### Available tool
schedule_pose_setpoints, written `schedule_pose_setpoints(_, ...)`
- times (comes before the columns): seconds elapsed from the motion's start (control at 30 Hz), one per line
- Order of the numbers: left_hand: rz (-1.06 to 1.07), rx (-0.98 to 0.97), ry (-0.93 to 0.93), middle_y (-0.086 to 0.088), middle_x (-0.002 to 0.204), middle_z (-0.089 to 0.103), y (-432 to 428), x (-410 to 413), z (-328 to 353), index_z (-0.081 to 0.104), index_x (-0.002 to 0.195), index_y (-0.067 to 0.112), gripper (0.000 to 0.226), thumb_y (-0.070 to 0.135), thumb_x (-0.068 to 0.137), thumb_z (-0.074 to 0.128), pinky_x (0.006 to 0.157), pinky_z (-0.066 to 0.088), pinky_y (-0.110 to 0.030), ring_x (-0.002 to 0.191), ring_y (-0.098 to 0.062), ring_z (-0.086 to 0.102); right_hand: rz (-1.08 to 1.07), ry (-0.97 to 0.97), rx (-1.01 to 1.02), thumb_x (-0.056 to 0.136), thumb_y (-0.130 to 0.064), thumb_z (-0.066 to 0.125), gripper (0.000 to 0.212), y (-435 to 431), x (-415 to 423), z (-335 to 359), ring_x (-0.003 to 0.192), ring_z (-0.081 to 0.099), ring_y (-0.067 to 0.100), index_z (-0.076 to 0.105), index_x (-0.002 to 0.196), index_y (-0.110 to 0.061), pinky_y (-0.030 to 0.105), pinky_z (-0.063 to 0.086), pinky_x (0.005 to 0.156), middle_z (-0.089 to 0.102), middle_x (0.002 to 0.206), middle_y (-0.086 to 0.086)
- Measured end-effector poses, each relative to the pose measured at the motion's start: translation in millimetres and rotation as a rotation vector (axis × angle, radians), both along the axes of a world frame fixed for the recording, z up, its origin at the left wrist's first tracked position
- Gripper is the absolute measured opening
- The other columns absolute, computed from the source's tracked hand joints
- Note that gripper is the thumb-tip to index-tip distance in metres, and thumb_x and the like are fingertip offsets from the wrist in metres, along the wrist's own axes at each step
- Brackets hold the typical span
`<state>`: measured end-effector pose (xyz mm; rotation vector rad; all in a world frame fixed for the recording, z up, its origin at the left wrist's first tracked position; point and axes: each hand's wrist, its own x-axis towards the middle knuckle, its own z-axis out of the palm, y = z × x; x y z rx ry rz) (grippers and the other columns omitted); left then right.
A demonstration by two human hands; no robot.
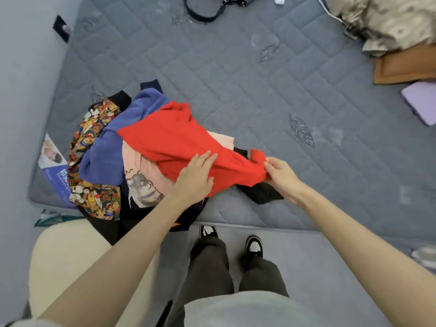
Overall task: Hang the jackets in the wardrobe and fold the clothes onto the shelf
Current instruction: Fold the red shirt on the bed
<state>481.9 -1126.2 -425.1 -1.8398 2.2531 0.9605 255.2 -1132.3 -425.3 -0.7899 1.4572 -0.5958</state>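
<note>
Lying atop the clothes pile (103,147) on the mattress (259,90), the red garment (169,138) ran its long axis from far left to near right. The right hand (280,175) pinched its bunched near-right end between thumb and fingers. The left hand (195,178) rested flat on the cloth just beside, fingers straight and close together. The fabric appeared plain, bright, soft and creased, not yet folded; the right hand was judged better placed to draw it clear

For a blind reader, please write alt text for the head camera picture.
A person's right hand pinches a red garment while the left hand rests flat on it, atop a pile of clothes on a grey mattress.
</note>
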Motion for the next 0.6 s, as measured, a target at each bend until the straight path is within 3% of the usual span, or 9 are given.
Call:
schedule_pose_setpoints(0.17, -0.25, -0.096, -0.094, 0.009, 0.161, 0.001, -10, -68, 25, 0.001, 0.153, 0.03, 0.084, 0.02, 0.089, 0.056, 0.113, 0.017, -0.057, 0.148, -0.026, 0.002, -0.212, -0.062, -0.026, 0.103, -0.007, 0.035, 0.028, 26, -56, 50, 0.074, 0.052, 0.01, 0.058, 0.089, -0.014, 0.023, 0.041, 0.066, 0.059, 0.085, 0.004)
schedule_pose_setpoints(0.23, -0.401, -0.061, -0.102, 0.011, 0.16, -0.004, -13, -98, 33, 0.0, 0.151, 0.037, 0.093, 0.026, 0.085, 0.064, 0.111, 0.009, -0.064, 0.148, -0.026, -0.006, -0.277, -0.097, -0.033, 0.102, -0.008, 0.037, 0.029, 40, -84, 68, 0.067, 0.057, 0.006, 0.06, 0.086, -0.014, 0.019, 0.043, 0.061, 0.065, 0.077, -0.002)
schedule_pose_setpoints(0.33, -0.593, 0.028, -0.063, 0.01, 0.161, -0.001, 3, -158, 37, 0.019, 0.149, 0.04, 0.088, 0.042, 0.078, 0.071, 0.107, 0.001, -0.07, 0.147, -0.025, -0.009, -0.43, -0.235, -0.026, 0.1, -0.006, 0.039, 0.027, 73, -138, 92, 0.056, 0.062, 0.003, 0.062, 0.086, -0.01, 0.016, 0.048, 0.053, 0.069, 0.065, -0.006)
schedule_pose_setpoints(0.4, -0.579, 0.087, 0.052, 0.009, 0.158, 0.019, 29, -207, 38, 0.039, 0.141, 0.032, 0.066, 0.045, 0.083, 0.067, 0.108, 0.004, -0.071, 0.147, -0.022, 0.004, -0.514, -0.315, -0.011, 0.099, -0.005, 0.04, 0.025, 104, -176, 103, 0.055, 0.063, 0.006, 0.062, 0.086, -0.007, 0.016, 0.049, 0.051, 0.069, 0.065, -0.001)
schedule_pose_setpoints(0.47, -0.549, 0.09, 0.173, 0.001, 0.137, 0.052, 54, -251, 41, 0.05, 0.125, 0.024, 0.04, 0.038, 0.089, 0.062, 0.109, 0.016, -0.062, 0.137, -0.024, 0.036, -0.616, -0.313, -0.01, 0.098, -0.005, 0.042, 0.022, 133, -213, 109, 0.058, 0.062, 0.009, 0.062, 0.089, -0.008, 0.019, 0.049, 0.052, 0.069, 0.068, 0.001)
schedule_pose_setpoints(0.5, -0.549, 0.06, 0.218, -0.002, 0.116, 0.063, 66, -269, 44, 0.051, 0.112, 0.021, 0.028, 0.035, 0.09, 0.061, 0.104, 0.027, -0.052, 0.122, -0.029, 0.051, -0.701, -0.276, -0.023, 0.097, -0.006, 0.042, 0.022, 146, -232, 112, 0.06, 0.062, 0.009, 0.062, 0.089, -0.011, 0.02, 0.05, 0.052, 0.068, 0.068, 0.0)
schedule_pose_setpoints(0.53, -0.546, 0.024, 0.257, -0.002, 0.093, 0.064, 76, -285, 47, 0.048, 0.099, 0.02, 0.019, 0.032, 0.09, 0.061, 0.091, 0.037, -0.042, 0.103, -0.032, 0.059, -0.796, -0.208, -0.042, 0.097, -0.006, 0.042, 0.024, 157, -251, 115, 0.058, 0.062, 0.007, 0.061, 0.086, -0.014, 0.019, 0.051, 0.051, 0.068, 0.064, -0.004)
schedule_pose_setpoints(0.6, -0.478, -0.01, 0.313, 0.007, 0.067, 0.049, 94, -310, 57, 0.037, 0.085, 0.023, 0.024, 0.03, 0.091, 0.06, 0.066, 0.038, -0.038, 0.077, -0.032, 0.057, -0.944, -0.071, -0.084, 0.099, -0.007, 0.041, 0.028, 177, -289, 123, 0.048, 0.06, 0.0, 0.057, 0.079, -0.018, 0.018, 0.052, 0.046, 0.063, 0.051, -0.012)
